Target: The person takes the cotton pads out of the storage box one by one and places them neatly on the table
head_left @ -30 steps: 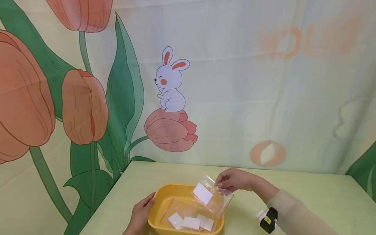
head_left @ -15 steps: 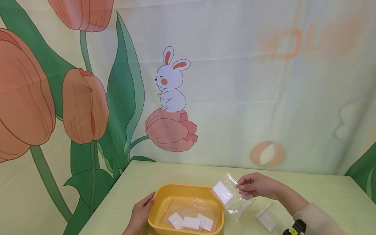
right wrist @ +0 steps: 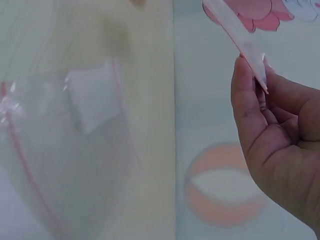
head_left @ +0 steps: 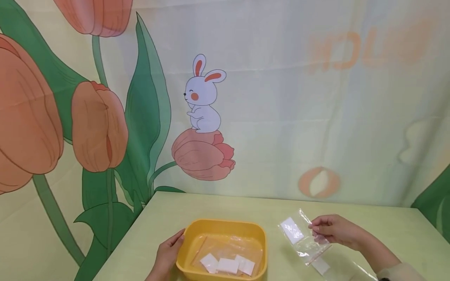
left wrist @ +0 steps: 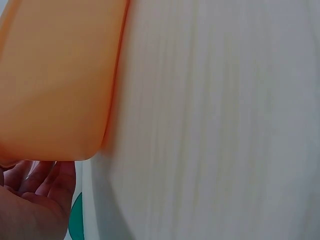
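Note:
My left hand [head_left: 166, 251] grips the left side of a yellow plastic basin [head_left: 220, 222] on the table, fingers at its rim and wall. In the left wrist view the basin's outer wall [left wrist: 60, 75] appears orange, with the curled fingers behind its corner. Inside the basin lie clear zip bags with several white rectangular pieces [head_left: 227, 266]. To the right of the basin, my right hand [head_left: 341, 233] pinches another clear zip bag [head_left: 292, 231] between thumb and fingers, with a white rectangle inside. The right wrist view shows this bag [right wrist: 242, 37] nearly edge-on.
Below the right hand, clear zip bags lie on the pale green table [head_left: 277, 269], one holding a white piece [head_left: 320, 266]. Their red seal strips show in the right wrist view, beside a white insert [right wrist: 95, 95]. A printed cloth backdrop [head_left: 267, 117] hangs behind the table.
My right hand has carried the zip bag from above the basin's right rim out to the right, over the bags on the table. The left hand and basin have stayed in place.

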`<state>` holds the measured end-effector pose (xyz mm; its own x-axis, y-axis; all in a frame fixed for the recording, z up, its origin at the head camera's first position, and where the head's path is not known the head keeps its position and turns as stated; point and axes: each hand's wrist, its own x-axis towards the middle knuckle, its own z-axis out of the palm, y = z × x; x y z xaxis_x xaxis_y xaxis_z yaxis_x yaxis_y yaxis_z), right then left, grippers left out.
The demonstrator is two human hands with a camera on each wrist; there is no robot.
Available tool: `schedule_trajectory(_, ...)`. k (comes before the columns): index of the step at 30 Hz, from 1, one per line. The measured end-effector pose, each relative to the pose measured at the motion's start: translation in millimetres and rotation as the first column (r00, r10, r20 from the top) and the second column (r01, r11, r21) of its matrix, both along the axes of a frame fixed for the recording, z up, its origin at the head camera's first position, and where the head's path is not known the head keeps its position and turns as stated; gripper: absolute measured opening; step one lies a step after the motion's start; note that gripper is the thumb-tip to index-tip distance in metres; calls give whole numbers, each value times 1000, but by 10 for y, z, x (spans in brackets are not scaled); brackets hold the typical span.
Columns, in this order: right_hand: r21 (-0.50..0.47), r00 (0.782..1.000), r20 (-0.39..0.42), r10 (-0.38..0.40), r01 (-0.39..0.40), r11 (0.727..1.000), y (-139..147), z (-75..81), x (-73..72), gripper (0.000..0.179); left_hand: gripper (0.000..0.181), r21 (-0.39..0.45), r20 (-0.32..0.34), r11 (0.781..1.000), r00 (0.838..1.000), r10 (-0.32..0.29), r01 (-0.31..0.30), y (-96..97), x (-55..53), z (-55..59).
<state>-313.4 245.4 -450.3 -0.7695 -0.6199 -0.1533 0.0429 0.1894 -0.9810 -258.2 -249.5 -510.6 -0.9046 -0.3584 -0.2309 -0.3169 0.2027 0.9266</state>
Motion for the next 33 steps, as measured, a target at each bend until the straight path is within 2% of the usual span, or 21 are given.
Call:
schedule_trajectory(6, 57, 997, -5, -72, 72, 996, 290, -172, 54, 23, 45, 4, 10, 1000, 1000, -4, 4, -19, -5, -2)
schedule_trajectory(12, 149, 989, -41, -142, 146, 978, 513, -288, 114, 27, 46, -10, 0, 1000, 1000, -4, 4, -19, -8, 2)
schedule_trajectory(19, 201, 983, -70, -170, 180, 963, 628, -377, 149, 29, 45, -7, 16, 1000, 1000, -8, 8, -22, -9, 10)
schedule_trajectory(26, 259, 973, -105, -205, 226, 939, 726, -494, 107, 30, 46, 5, 10, 1000, 1000, -9, 9, -11, 4, 13)
schedule_trajectory(33, 278, 970, -111, -218, 241, 930, 826, -561, 91, 30, 45, -4, 6, 1000, 1000, -11, 11, -8, 8, 21)
